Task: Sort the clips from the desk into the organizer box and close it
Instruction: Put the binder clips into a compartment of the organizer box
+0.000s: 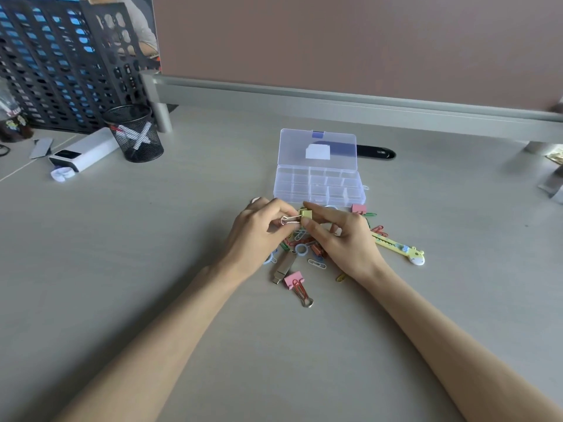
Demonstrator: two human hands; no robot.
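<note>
Got the yellow binder clip (305, 215) held just above the pile, right in front of the organizer box (285, 190). My left hand (259, 229) is pinching its wire handles and my right hand (341, 236) is pinching the yellow body, probably so I can fold the handles flat to fit a compartment. The box sits open with its lid tipped back, ready for drop-ins. The other clips (304, 248) lie heaped on the tabletop (152, 269) under my hands, so every reach is short.
</note>
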